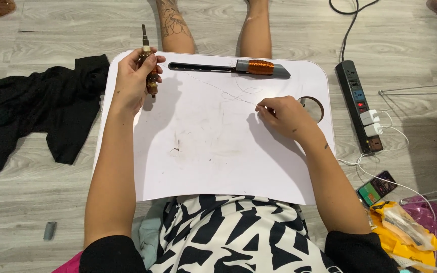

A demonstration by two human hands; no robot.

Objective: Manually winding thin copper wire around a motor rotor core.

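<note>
Gripping the small wound tool in my left hand, I have the fingers wrapped shut round its brown body, its dark metal tip poking up past my knuckles over the far left corner of the white lap tray; my right hand rests on the tray near its round cup hole, fingertips pinched narrow on what looks like the end of the thin wire, though the strand is too fine for me to be sure it sits between them; that wire loops loosely across the white surface between my two hands; beyond it, in the slot along the tray's far edge, lies the grey holder with the copper wire spool. I judge the slack loop the main hazard; a sharp pull from either hand could kink or snap so fine a strand, or tighten the loop into a knot; a loose pinch could let the end slip and vanish against the white; the tray rests across my lap, so a shift of my legs might tip it. A black cloth lies on the floor to my left, a power strip to my right.
</note>
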